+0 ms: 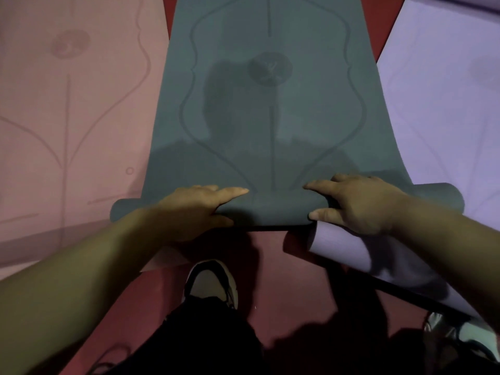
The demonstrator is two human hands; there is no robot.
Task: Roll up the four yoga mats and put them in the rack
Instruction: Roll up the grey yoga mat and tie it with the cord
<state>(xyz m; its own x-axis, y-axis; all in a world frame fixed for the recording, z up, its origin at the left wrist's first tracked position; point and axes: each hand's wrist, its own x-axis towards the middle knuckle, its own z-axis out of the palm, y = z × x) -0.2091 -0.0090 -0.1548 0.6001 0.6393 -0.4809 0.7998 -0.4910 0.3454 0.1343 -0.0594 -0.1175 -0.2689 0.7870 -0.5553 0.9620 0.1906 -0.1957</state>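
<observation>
Head view: we look down on a green mat lying flat on the red floor. Its long axis runs straight away from us, and its far end leaves the top of the picture. The printed centre line and curved outlines on its face follow that same axis. The near end is turned over into a low roll, which lies crosswise, left to right, at right angles to the mat's length.

Both of our hands are on that roll, apart from each other and either side of the centre line. The left hand lays its fingers over the top, the forefinger pointing right, with the thumb tucked against the near face. The right hand mirrors it, forefinger pointing left and thumb low on the near face. So each grip clasps the roll between fingers and thumb.

A pink mat lies flat to the left, and the roll's left end overlaps its edge. A lavender mat lies to the right, under the roll's right end. Its near corner curls up beneath our right forearm. Below the roll we see a light shoe on the floor and a second shoe at the lower right.
</observation>
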